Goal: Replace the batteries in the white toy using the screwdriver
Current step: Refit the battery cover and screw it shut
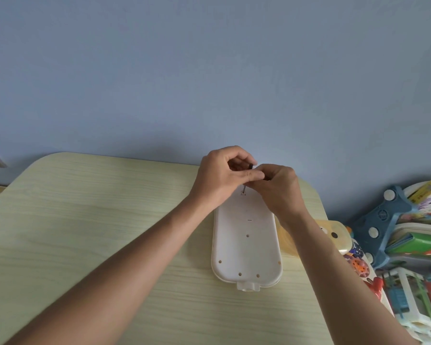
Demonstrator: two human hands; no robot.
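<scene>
The white toy (246,245) lies face down on the pale wooden table (110,220), an oblong shell with several small screw holes in its back. Both hands meet over its far end. My left hand (222,175) and my right hand (279,188) together pinch a small screwdriver (244,188) with a dark handle top. Its thin metal shaft stands nearly upright, with the tip in a hole at the toy's far end. Most of the handle is hidden by my fingers. No batteries are visible.
A yellow toy (331,235) lies just right of the white one, under my right forearm. Beyond the table's right edge stand a blue plastic rack (383,220), books and colourful toys. The blue wall rises right behind the table's far edge.
</scene>
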